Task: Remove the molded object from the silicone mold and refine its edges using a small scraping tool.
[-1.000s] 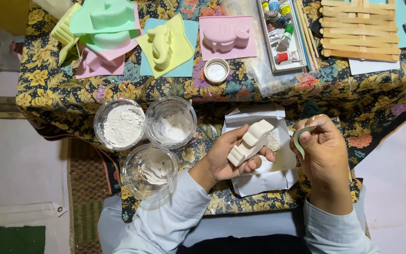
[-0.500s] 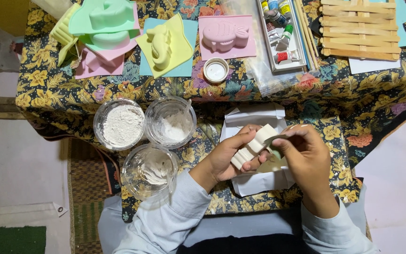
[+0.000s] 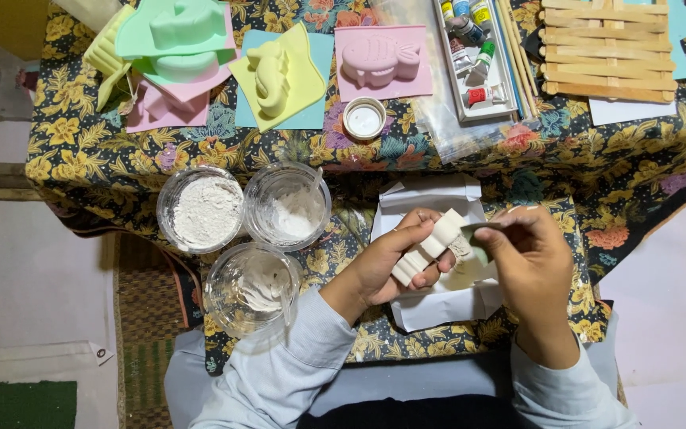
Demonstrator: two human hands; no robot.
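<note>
The white plaster cast, ridged, looks stiff, light and brittle, best held by its long sides; it is above the paper at the table's near edge. The left hand grips it so, while the right hand pinches a small greenish abrasive scrap against its end.

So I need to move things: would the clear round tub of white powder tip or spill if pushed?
The clear round tub of white powder looks wide and squat, so tipping seems unlikely. It is open and nearly full, so a jolt could probably spill powder.

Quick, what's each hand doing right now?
Left hand: closed around a white ridged plaster cast.
Right hand: fingers pinched on a small greenish scrap, pressed against the cast.
</note>
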